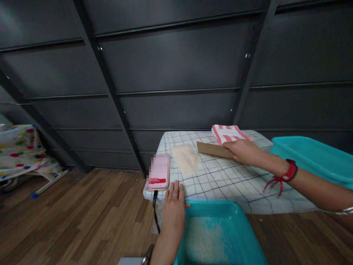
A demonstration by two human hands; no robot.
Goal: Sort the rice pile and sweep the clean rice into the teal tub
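A strip of brown cardboard (213,150) stands on edge over the checked tablecloth (212,180), its right end gripped by my right hand (244,151). Left of the strip lies a flat heap of white grains that look like rice (187,158). My left hand (174,211) rests with fingers stretched out at the table's front edge, its thumb by the rim of a teal tub (242,224). More of the same grains (205,239) cover part of the tub's bottom. The tub sits right below the table edge.
A pink phone-like device (160,171) with a black strap lies at the table's left edge. Behind the cardboard is a pink-and-white striped cloth (227,133). A second teal tub (314,154) stands at the right. A dotted ironing board (24,151) is far left.
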